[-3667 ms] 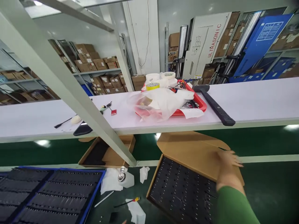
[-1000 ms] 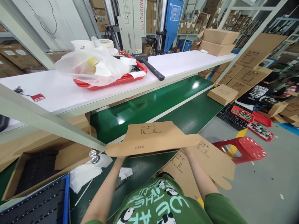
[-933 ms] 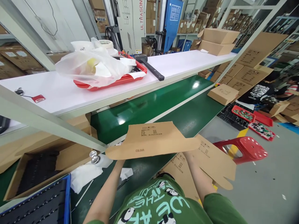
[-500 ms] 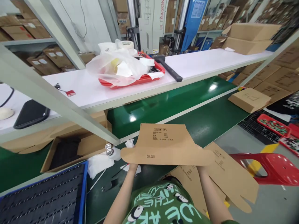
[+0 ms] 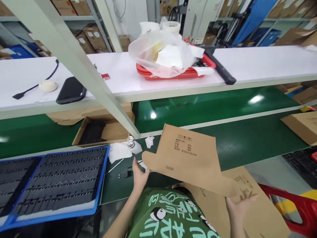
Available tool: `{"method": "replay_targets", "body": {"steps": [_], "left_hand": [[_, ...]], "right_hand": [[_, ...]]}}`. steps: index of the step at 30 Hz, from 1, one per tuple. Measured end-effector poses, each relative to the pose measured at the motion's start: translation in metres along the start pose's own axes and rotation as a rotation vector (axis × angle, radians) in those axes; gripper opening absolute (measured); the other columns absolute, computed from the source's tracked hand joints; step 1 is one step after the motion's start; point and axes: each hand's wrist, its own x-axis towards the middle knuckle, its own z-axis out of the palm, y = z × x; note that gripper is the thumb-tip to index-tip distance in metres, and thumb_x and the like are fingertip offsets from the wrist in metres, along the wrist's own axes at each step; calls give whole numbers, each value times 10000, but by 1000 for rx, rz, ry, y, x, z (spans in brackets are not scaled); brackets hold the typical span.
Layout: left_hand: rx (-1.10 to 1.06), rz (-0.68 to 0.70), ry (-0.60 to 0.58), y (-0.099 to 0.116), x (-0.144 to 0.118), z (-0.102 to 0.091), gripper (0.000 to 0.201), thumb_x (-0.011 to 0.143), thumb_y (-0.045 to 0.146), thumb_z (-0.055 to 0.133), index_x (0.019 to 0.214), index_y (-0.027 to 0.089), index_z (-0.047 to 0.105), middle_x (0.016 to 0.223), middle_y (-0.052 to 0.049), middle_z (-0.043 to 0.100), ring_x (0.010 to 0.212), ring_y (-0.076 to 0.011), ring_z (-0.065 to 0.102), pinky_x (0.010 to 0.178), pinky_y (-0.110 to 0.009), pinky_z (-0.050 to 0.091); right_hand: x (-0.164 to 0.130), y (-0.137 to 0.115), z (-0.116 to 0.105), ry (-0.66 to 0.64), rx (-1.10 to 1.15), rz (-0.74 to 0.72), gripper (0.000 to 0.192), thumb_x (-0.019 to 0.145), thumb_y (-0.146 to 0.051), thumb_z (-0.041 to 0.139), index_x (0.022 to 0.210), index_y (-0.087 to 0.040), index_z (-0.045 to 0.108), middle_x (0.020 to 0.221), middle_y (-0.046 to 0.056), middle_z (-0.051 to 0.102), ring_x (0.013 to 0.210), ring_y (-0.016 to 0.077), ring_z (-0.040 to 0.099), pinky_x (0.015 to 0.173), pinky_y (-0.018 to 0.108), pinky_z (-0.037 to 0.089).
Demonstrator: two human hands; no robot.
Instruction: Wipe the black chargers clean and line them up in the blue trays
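Cardboard flat box printed "COLOUR:", "MODEL NO."; left hand grips edge, right hand spread beneath.

red tray on white shelf | phone left | blue tray on green belt

— Bright enough?
— Yes, even overhead light; lamps glare as white spots on the glossy green conveyor belt.
— Sharp?
— The middle is. The right hand smears with motion blur, and the shelf post bows from wide-angle distortion.
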Motion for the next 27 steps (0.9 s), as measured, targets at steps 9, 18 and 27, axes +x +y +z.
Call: {"method": "replay_targets", "body": {"steps": [9, 18, 27], "left_hand": [[-46, 181, -213, -19, 10, 38, 501, 964, 351, 635, 1430, 214, 509, 1544, -141, 446, 1393, -331, 463, 1151, -593, 391], [-247, 167, -207, -50, 8, 75, 463, 977, 358, 621, 1404, 208, 521, 1451, -130, 528, 1283, -303, 559, 1066, -560, 489], [-333, 217, -137, -66, 12, 90, 469, 968, 365, 634, 1396, 202, 531, 1482, -130, 501, 1330, -321, 519, 1096, -590, 452]], "right_hand": [[-28, 30, 54, -149, 121, 290, 790, 803, -303, 440, 1588, -302, 355, 1281, 154, 677, 1099, 431, 680, 737, 552, 610], [-22, 34, 101, -175, 136, 508, 297, 968, -386, 655, 1159, -159, 633, 1045, 54, 661, 896, 184, 660, 778, 343, 569], [-21, 45, 91, -255, 137, 583, 225, 985, -357, 641, 1051, -142, 643, 964, 28, 656, 798, 146, 645, 716, 304, 570]]}}
